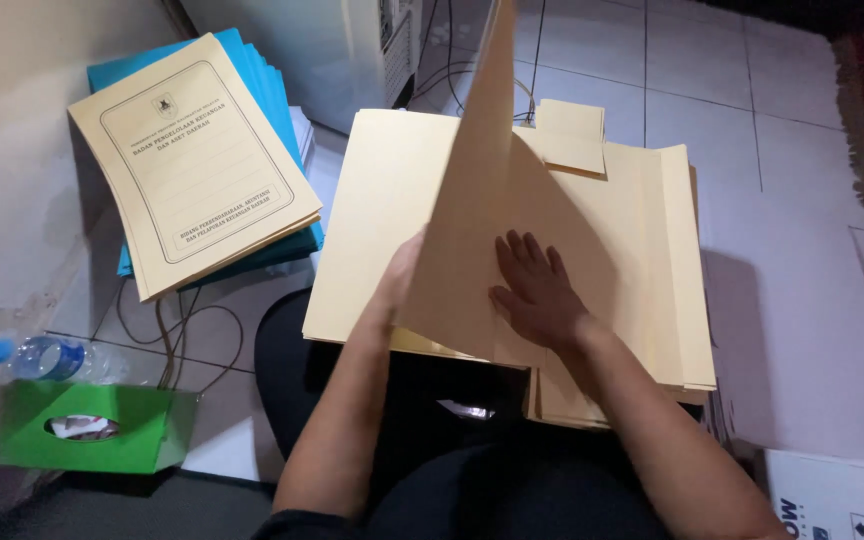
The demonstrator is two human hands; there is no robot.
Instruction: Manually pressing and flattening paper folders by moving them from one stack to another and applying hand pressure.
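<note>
While the left hand [399, 275] lifts a manila flap [472, 190] upright, its grip partly hidden, the right hand [535, 295] lies flat and released on the opened folder stack [372, 220] across the lap, the fold seemingly half done.

This is looking like an office back room, with paperwork being handled on the floor. Pale floor tiles [712, 90] are showing between piles of stationery: a spread of cream manila folders [392, 200], and to the side a stack of printed folder covers [192, 160] lying on blue folders [252, 70]. Cables [192, 340] are trailing along the wall beside a green tissue box [142, 435] and a water bottle [42, 357]. A white machine casing [352, 50] is standing behind.
</note>
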